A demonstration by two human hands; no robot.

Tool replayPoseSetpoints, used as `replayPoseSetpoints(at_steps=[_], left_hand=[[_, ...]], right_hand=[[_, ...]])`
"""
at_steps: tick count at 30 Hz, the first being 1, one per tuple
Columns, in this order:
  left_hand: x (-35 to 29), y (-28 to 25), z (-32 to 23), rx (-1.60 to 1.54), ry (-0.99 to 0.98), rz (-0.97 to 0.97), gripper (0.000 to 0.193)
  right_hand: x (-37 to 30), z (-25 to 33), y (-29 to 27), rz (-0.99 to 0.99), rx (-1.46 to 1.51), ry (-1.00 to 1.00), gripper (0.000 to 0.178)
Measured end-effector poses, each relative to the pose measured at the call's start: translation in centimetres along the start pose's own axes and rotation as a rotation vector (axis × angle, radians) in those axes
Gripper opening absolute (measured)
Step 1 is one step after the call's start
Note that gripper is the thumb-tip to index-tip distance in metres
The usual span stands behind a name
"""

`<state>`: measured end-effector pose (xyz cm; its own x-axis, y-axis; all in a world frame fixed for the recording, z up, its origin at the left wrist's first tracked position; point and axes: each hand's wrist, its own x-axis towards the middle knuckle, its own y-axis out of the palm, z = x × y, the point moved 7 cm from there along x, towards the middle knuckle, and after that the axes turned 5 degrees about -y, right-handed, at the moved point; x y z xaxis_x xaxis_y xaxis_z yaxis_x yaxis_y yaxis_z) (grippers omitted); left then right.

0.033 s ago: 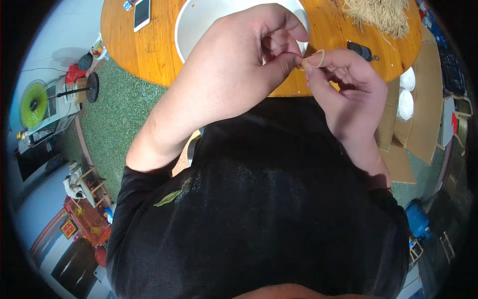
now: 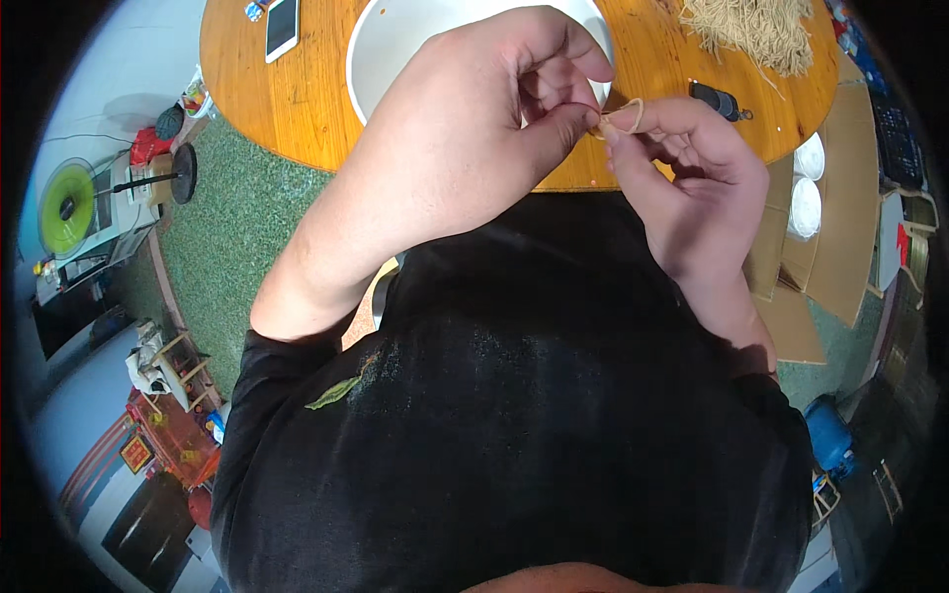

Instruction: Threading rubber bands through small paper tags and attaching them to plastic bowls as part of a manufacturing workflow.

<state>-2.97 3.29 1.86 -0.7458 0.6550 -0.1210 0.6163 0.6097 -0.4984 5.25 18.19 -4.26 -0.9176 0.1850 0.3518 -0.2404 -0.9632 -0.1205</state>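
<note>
A thin tan string (image 2: 636, 111) is bent into a small loop between my two hands, just above the table's near edge. My left hand (image 2: 514, 109) pinches it near the thumb tip, with the other fingers curled; their far side is hidden. My right hand (image 2: 704, 173) grips the string between thumb and index finger, and the loop stands up by that index finger. Under and beyond my left hand is a large white basin (image 2: 386, 59), partly covered by the hand. A heap of similar tan strings (image 2: 761, 35) lies at the far right of the table.
The round wooden table (image 2: 277, 119) also bears a white phone (image 2: 283, 30) at the left and a small black case (image 2: 716, 101) at the right. Open cardboard boxes (image 2: 840, 217) with white rolls (image 2: 805, 208) stand right of me. A green fan (image 2: 67, 208) is far left.
</note>
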Motion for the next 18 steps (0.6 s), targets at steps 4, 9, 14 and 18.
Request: replayPoseSetpoints(at_steps=[4,9,14,18], left_hand=[[0.1,0.0,0.3,-0.027,-0.1,-0.003,0.02],[0.1,0.1,0.9,-0.115,-0.11,-0.007,0.019],[0.0,0.0,0.5,-0.085,-0.107,-0.006,0.019],[0.0,0.0,0.7,-0.073,-0.092,-0.013,0.019]], right_hand=[[0.1,0.1,0.1,-0.007,-0.002,0.054,0.012],[0.3,-0.5,0.4,-0.038,0.2,0.053,0.01],[0.0,-1.6,0.5,-0.052,0.292,0.022,0.014],[0.2,-1.6,1.0,-0.068,0.472,0.094,0.017]])
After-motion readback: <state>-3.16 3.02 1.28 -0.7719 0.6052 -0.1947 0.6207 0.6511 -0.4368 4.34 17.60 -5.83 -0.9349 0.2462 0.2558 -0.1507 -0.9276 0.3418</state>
